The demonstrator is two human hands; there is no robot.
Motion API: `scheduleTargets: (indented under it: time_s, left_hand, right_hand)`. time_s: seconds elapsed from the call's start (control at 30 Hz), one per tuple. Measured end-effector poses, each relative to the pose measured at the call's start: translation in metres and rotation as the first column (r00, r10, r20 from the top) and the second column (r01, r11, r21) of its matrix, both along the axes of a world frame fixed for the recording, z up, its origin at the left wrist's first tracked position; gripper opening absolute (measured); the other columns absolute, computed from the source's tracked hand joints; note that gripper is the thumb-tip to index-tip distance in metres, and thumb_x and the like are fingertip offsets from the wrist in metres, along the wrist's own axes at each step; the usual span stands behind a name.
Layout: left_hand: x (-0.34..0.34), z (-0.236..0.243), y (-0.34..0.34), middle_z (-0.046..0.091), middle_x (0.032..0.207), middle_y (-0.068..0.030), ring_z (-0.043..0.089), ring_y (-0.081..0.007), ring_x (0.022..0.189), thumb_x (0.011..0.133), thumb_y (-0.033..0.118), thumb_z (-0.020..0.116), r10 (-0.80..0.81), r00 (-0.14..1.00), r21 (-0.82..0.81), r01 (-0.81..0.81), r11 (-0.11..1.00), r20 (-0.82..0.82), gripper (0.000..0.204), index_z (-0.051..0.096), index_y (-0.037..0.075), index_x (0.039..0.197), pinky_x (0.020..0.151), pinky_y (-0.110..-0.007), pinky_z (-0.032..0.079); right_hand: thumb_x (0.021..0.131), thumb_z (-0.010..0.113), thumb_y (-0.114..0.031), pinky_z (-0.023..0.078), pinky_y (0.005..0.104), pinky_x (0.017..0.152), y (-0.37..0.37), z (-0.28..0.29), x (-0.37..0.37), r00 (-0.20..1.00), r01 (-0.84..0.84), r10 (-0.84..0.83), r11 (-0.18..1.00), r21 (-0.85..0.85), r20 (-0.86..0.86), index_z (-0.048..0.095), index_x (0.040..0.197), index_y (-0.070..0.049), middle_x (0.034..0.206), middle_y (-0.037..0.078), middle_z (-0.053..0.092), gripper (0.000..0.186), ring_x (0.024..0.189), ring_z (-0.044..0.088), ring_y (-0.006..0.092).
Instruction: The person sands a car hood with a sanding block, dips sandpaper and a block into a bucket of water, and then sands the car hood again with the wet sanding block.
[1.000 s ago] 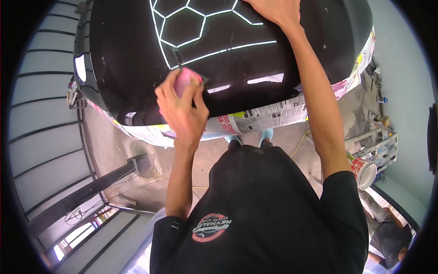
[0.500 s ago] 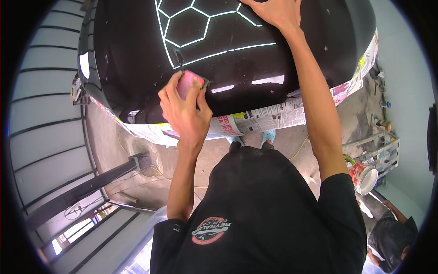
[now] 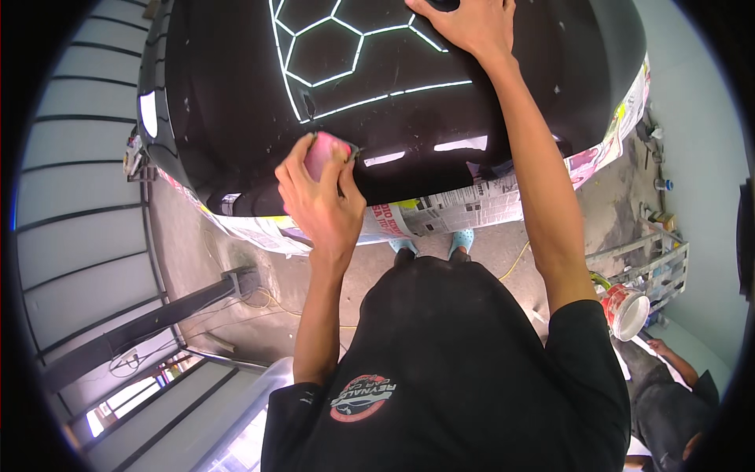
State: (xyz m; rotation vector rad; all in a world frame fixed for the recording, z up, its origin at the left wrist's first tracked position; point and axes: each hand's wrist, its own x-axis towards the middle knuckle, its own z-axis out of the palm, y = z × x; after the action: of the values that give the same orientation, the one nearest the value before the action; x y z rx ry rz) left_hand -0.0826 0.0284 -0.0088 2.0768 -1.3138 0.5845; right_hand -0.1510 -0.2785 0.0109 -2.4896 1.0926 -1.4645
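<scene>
A glossy black car panel [image 3: 425,118] spreads out in front of me, with white hexagon light lines mirrored in it. My left hand [image 3: 324,206] grips a pink sanding block [image 3: 321,154] from above and holds it against the panel's near left part. A thin dark edge, like a sheet of sandpaper, shows along the block's far right side. Farther off at the top, my right hand [image 3: 475,27] rests on the panel, thumb stretched away from the fingers. The picture's upper edge cuts off part of its fingers. Just above the block lies a small dark patch [image 3: 308,106] on the panel.
Newspaper [image 3: 464,206] masks the panel's lower rim. On the right, a white and red bucket [image 3: 629,311] stands by a metal rack [image 3: 668,271]. Another person [image 3: 672,409] is at the lower right. A dark beam [image 3: 141,330] and a thin yellow cable [image 3: 515,261] are near the floor.
My left hand and the pink block have shifted very slightly nearer to me. My right hand has slid a little to the left on the panel.
</scene>
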Motion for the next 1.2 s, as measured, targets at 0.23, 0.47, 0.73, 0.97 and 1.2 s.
scheduleTargets:
  time_s: [0.23, 0.47, 0.73, 0.97, 1.2]
  left_hand:
    - [0.001, -0.005, 0.003, 0.061, 0.129, -0.0178, 0.056, -0.0367, 0.112, 0.08, 0.004, 0.079, -0.005, 1.0, -0.005, 0.004, 1.0, -0.014, 0.022, 0.076, 0.007, 0.102, 0.089, -0.046, 0.046]
    - [-0.004, -0.002, -0.003, 0.063, 0.124, -0.0174, 0.057, -0.0366, 0.11, 0.08, 0.002, 0.078, 0.031, 0.999, -0.047, -0.032, 0.998, -0.029, 0.017, 0.075, 0.006, 0.096, 0.091, -0.046, 0.045]
    - [-0.005, -0.003, -0.008, 0.063, 0.123, -0.0171, 0.057, -0.0366, 0.106, 0.079, 0.003, 0.079, 0.05, 0.998, -0.084, -0.052, 0.995, -0.023, 0.021, 0.075, 0.007, 0.099, 0.089, -0.045, 0.046]
    - [-0.006, 0.015, -0.002, 0.064, 0.127, -0.0191, 0.058, -0.037, 0.112, 0.073, -0.001, 0.082, -0.002, 0.992, -0.152, -0.017, 0.988, -0.124, 0.028, 0.076, 0.005, 0.099, 0.094, -0.045, 0.047]
    - [-0.054, -0.022, 0.06, 0.063, 0.126, -0.0216, 0.059, -0.0378, 0.111, 0.072, -0.002, 0.082, -0.189, 0.907, -0.238, 0.103, 0.966, -0.376, 0.029, 0.075, 0.002, 0.1, 0.094, -0.045, 0.049]
  right_hand:
    - [0.077, 0.081, -0.057, 0.031, 0.0507, 0.115, -0.004, -0.001, 0.002, 1.0, 0.017, -0.017, 1.0, 0.011, -0.01, 0.041, 0.152, -0.008, 0.138, 0.024, 0.054, 0.097, 0.132, 0.048, 0.0386]
    - [0.077, 0.08, -0.058, 0.032, 0.0499, 0.114, -0.001, -0.005, -0.001, 1.0, 0.016, -0.016, 1.0, -0.009, -0.005, 0.043, 0.151, -0.008, 0.135, 0.022, 0.055, 0.097, 0.131, 0.049, 0.0373]
    - [0.078, 0.079, -0.057, 0.031, 0.0512, 0.116, -0.006, 0.006, -0.001, 0.999, 0.011, -0.01, 1.0, 0.018, -0.045, 0.041, 0.152, -0.008, 0.14, 0.023, 0.053, 0.096, 0.134, 0.046, 0.0382]
    - [0.071, 0.082, -0.07, 0.029, 0.0562, 0.116, -0.014, 0.004, 0.001, 0.995, 0.008, 0.009, 0.987, -0.163, 0.102, 0.041, 0.154, -0.011, 0.147, 0.023, 0.046, 0.109, 0.138, 0.038, 0.0424]
    - [0.062, 0.085, -0.074, 0.014, 0.0639, 0.116, 0.078, 0.022, 0.026, 0.964, -0.256, 0.242, 0.957, -0.136, -0.113, 0.036, 0.157, -0.016, 0.157, 0.02, 0.031, 0.122, 0.147, 0.023, 0.043]
